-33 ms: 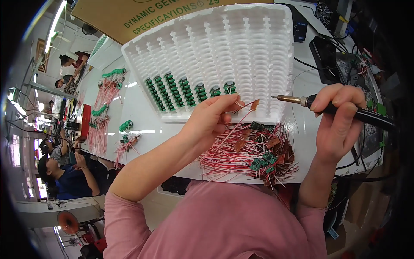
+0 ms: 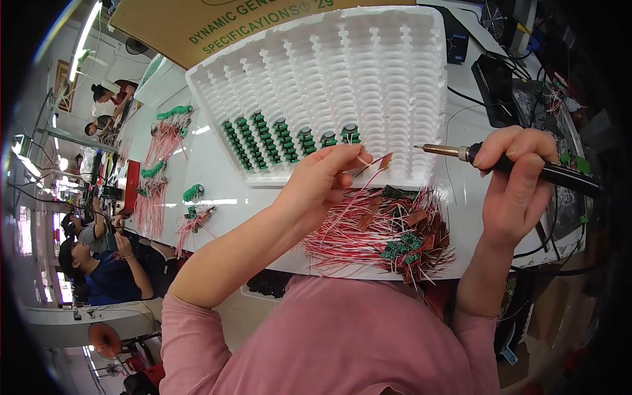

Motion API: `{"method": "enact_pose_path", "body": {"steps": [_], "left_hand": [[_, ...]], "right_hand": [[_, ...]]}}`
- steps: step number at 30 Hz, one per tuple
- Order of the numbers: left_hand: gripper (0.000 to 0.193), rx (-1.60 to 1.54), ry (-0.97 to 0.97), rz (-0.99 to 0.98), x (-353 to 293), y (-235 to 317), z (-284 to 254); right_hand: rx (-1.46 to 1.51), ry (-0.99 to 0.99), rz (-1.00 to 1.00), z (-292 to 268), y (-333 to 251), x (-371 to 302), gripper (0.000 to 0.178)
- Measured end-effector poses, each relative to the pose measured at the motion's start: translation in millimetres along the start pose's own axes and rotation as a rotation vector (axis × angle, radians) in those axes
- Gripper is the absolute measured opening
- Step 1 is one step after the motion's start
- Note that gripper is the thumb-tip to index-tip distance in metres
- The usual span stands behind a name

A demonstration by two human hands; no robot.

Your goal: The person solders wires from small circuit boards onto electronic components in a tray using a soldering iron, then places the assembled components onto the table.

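Observation:
Between the thumb and fingers of my left hand (image 2: 329,171) are pinched thin red and white wires, with a small brown flat piece (image 2: 386,160) at their end. My right hand (image 2: 517,178) grips a soldering iron (image 2: 540,172) by its black handle. The iron's metal tip points left and stands apart from the brown piece. Beneath my left hand lies a heap of red and white wires (image 2: 342,227), with green circuit boards (image 2: 403,247) and brown pieces at its right end. A white foam tray (image 2: 316,72) stands beyond my hands, its lower left slots holding rows of green round parts (image 2: 263,137).
A cardboard box (image 2: 263,26) stands behind the tray. Wired green coils (image 2: 172,113) lie along the table at left. A black device (image 2: 497,89), cables and a cluttered dark mat are at right. Other people work at the far left.
The brown piece in my left hand has turned slightly and now shows more edge-on. My right hand and the soldering iron stay in place.

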State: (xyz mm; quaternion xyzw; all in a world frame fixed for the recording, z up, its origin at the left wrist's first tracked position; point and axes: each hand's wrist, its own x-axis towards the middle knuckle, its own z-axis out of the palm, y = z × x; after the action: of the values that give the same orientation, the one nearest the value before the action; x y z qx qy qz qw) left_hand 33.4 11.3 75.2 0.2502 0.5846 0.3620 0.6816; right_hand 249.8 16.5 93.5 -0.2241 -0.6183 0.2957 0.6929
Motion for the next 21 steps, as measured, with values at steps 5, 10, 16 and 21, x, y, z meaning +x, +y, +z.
{"method": "enact_pose_path", "body": {"steps": [5,10,16,21], "left_hand": [[0.016,-0.058,-0.003,0.035,-5,5,3],[0.020,0.052,-0.088,0.141,4,5,-11],[0.024,0.193,-0.123,0.285,-1,1,-51],[0.024,0.030,-0.395,0.323,-25,-7,-82]], "right_hand": [[0.003,-0.005,-0.004,-1,3,1,0.025],[-0.033,-0.006,0.019,3,7,-1,0.025],[0.011,0.033,0.042,29,24,-2,0.017],[-0.066,0.210,0.088,28,21,-19,0.017]]}}
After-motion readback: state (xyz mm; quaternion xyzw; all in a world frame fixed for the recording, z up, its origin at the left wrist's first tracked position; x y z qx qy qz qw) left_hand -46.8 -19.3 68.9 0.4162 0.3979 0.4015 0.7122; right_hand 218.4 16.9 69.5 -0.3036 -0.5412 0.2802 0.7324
